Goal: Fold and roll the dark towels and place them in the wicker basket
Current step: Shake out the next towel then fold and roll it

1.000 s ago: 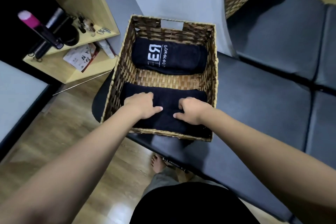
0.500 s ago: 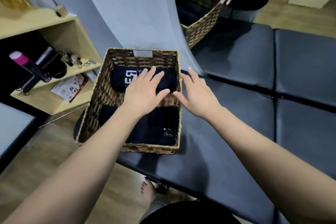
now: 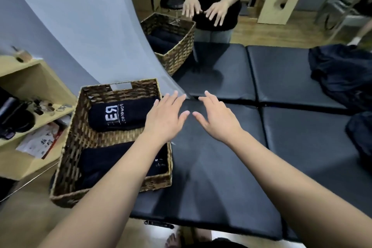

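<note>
Both forearms reach forward from the bottom of the view; the left hand (image 3: pixel 165 119) hovers flat, palm down, over the right rim of the wicker basket (image 3: pixel 66 159), its fingers (image 3: pixel 177 98) straight and slightly spread, gripping nothing; the right hand (image 3: pixel 218 121) hovers beside it over the padded black surface (image 3: pixel 221 187), palm down, its fingers straight and fanned apart, holding nothing; the two thumbs nearly meet between the hands.

The black surface is made of cushioned panels divided by seams; a mirror (image 3: pixel 261 16) stands against its far edge and reflects the person's torso, both spread hands and the basket; a grey wall (image 3: pixel 60 16) rises to the left of the mirror; a light wooden shelf unit (image 3: pixel 30 86) stands to the left of the basket, with dark items, small metal bits and a printed leaflet (image 3: pixel 40 141) on its shelves; a heap of dark towels (image 3: pixel 342 74) lies on the surface's far right; the left forearm crosses over the basket's near right corner and hides part of what lies there.

The basket sits on the left end of the surface; inside it, a rolled dark towel (image 3: pixel 120 117) with white lettering lies across the far half; a second rolled dark towel (image 3: pixel 100 163) lies across the near half, partly under the forearm.
</note>
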The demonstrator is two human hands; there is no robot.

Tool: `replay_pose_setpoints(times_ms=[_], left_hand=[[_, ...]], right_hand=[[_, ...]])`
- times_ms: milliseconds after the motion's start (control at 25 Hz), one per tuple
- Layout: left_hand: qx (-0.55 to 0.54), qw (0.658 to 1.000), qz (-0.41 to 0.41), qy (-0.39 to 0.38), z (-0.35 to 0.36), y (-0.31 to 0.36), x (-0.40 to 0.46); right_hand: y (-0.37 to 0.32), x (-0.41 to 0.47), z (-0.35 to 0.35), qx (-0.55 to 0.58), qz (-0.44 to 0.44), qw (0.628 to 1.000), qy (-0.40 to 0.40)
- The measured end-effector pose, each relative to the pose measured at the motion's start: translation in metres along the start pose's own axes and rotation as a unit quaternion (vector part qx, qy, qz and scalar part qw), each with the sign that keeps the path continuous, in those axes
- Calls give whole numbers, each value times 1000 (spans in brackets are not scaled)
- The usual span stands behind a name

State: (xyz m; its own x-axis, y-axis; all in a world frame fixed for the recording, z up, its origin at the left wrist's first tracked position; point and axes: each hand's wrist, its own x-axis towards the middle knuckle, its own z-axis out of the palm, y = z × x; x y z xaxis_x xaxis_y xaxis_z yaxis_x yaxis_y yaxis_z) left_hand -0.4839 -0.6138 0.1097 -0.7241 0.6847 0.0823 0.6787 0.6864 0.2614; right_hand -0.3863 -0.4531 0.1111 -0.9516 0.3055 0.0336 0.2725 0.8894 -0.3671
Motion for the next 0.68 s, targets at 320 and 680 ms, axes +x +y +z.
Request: replay_pose_setpoints(times_ms=[320, 680], left_hand=[[-109, 984, 103, -92, 28, 67, -4], [-101, 953, 239, -159, 76, 221, -24]], right_hand=[[50, -95, -14, 31, 167, 984, 46], [150, -224, -36, 54, 298, 947, 104]])
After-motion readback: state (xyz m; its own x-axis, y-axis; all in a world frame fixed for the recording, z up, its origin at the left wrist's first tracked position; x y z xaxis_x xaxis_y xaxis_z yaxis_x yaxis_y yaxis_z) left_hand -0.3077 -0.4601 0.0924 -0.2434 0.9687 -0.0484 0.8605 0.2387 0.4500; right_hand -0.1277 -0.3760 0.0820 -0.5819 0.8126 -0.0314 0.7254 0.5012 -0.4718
